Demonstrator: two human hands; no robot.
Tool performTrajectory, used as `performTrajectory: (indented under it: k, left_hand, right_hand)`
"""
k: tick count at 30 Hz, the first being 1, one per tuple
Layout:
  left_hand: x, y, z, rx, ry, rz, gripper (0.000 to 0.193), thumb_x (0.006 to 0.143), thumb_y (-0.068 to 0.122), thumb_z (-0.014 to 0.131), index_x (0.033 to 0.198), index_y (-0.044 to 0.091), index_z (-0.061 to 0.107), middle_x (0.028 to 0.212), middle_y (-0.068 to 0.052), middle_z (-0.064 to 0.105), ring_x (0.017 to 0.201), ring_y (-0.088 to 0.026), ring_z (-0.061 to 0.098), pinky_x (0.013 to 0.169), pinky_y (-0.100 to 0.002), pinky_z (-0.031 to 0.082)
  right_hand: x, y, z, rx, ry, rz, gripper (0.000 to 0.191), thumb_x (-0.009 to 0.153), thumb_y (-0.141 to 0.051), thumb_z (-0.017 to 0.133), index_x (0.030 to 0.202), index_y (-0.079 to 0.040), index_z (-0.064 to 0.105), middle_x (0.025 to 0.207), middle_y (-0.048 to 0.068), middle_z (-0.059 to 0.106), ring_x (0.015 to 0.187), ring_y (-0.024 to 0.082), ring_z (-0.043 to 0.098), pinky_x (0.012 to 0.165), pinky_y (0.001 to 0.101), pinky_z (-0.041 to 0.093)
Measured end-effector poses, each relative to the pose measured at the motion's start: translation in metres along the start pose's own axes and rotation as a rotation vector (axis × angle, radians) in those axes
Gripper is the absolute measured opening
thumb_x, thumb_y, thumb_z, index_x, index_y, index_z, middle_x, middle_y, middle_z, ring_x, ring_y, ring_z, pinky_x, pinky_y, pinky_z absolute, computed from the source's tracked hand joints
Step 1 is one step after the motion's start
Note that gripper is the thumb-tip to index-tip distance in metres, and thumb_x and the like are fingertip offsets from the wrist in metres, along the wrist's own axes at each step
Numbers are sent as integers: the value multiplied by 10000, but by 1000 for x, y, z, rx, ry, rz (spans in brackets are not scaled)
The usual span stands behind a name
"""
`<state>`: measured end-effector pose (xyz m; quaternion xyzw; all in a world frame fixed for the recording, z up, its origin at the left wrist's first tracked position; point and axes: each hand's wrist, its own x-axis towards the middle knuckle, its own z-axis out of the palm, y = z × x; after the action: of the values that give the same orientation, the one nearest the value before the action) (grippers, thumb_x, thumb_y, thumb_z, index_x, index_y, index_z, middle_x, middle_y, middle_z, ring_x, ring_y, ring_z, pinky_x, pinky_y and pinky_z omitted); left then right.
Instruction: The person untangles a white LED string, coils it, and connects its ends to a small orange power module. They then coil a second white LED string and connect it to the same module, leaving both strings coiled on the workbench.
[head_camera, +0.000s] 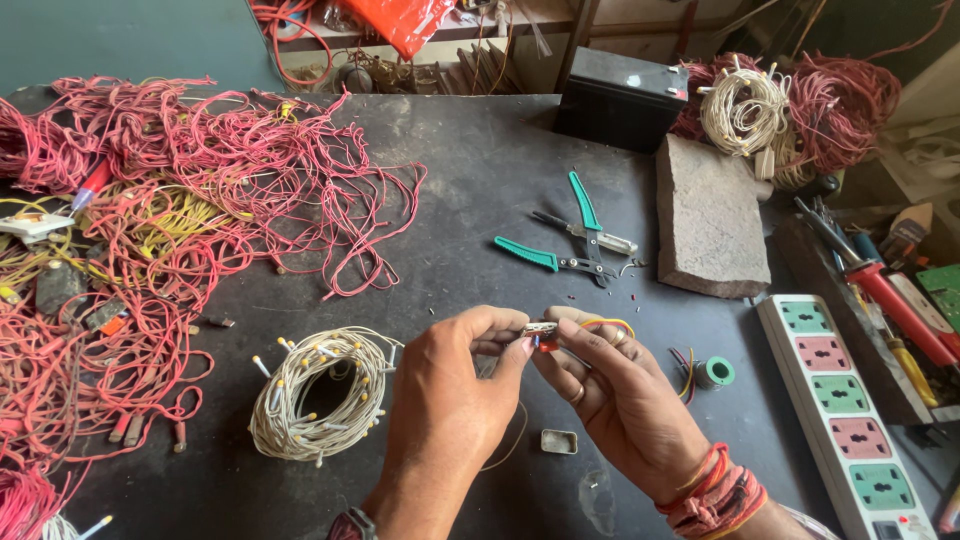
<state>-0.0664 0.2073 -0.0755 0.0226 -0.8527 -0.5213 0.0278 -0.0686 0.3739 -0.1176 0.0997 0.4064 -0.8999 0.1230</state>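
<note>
My left hand (455, 395) and my right hand (615, 385) meet above the dark workbench and together pinch a small grey component (541, 328) with red and yellow wires (610, 323) coming off it. The fingertips of both hands touch it. Just left of my left hand lies a coil of white string lights (315, 393). A small grey cap (559, 441) rests on the bench below my hands. Green-handled wire strippers (572, 243) lie open beyond my hands.
A big tangle of red and yellow wires (170, 220) covers the left side. A stone block (708, 215) and a black box (620, 97) stand at the back right. A white power strip (845, 410), a green tape roll (716, 372) and red-handled tools (895, 300) lie to the right.
</note>
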Motion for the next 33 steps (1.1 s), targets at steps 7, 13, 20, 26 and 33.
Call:
performTrajectory:
  k: [7,13,20,26,33]
  left_hand:
    - [-1,1,-3,-14,-13,8,276,827,228,751,1085,134,784,957,-35,812,880,-167,790,786,-317,596]
    - [0,4,-3,57,-59,-131,220,851,237,719,1036,137,781,944,-34,809,894,-165,783,798,-330,591]
    - [4,3,-11,49,19,-119,202,839,218,718,1014,134,774,895,-23,814,831,-159,793,773,-322,597]
    - [4,3,-18,64,36,-140,207,832,253,737,998,140,787,884,-18,821,826,-159,789,744,-333,583]
    - [3,4,-16,77,-14,-215,270,832,321,760,1051,166,787,890,-10,818,831,-188,786,747,-338,590]
  right_hand:
    - [3,2,-4,-61,53,-42,235,960,-89,620,1148,40,672,1065,114,738,992,176,727,945,323,590]
    - [7,6,-13,-103,61,-21,243,946,-101,642,1135,44,692,1000,70,723,952,148,720,905,319,556]
    - [-1,-5,-24,-953,-163,-64,275,997,-298,714,1081,-38,740,910,78,739,755,181,694,691,344,571]
    - [-26,-15,-28,-1644,-501,-144,252,823,-186,799,1051,-132,705,1007,25,691,856,173,712,702,290,598]
    - [-15,-20,-24,-1103,-250,-588,197,849,-20,797,1003,-53,679,999,39,768,894,123,751,777,277,627]
